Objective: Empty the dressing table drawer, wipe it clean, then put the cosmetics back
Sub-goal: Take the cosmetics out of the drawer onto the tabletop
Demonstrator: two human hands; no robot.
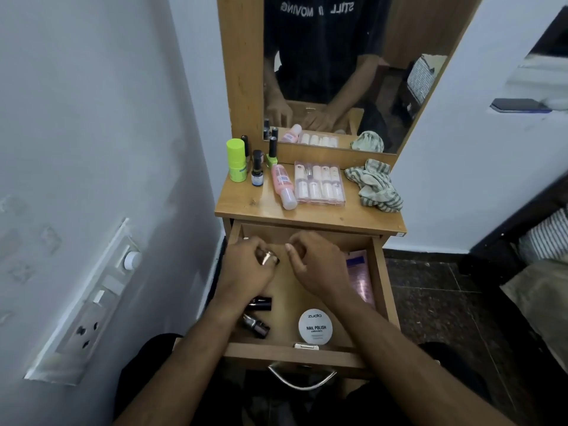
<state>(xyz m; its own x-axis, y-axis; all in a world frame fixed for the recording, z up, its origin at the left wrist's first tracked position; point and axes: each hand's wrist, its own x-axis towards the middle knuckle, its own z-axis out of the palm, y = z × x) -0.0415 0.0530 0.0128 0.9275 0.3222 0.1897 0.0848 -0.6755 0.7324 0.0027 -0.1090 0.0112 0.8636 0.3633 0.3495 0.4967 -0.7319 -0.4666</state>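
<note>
Open drawer [381, 265] at frame centre, left hand [250, 265] fingers curled around small shiny bottle [270, 258], right hand [316, 265] fingers loosely curled, grasping nothing visible, nail polish tin [315, 326] near drawer front, cosmetics on tabletop [246, 204] above, striped cloth [376, 186] upper right.

Round white tin [315, 330], lower centre of the frame, in the drawer: "zudio" above "NAIL POLISH" (the smaller line beneath is too fine to read).
Dark T-shirt [319, 32], top centre, in the mirror: "STILL" and "MOVING", letters reversed by the reflection.
</note>
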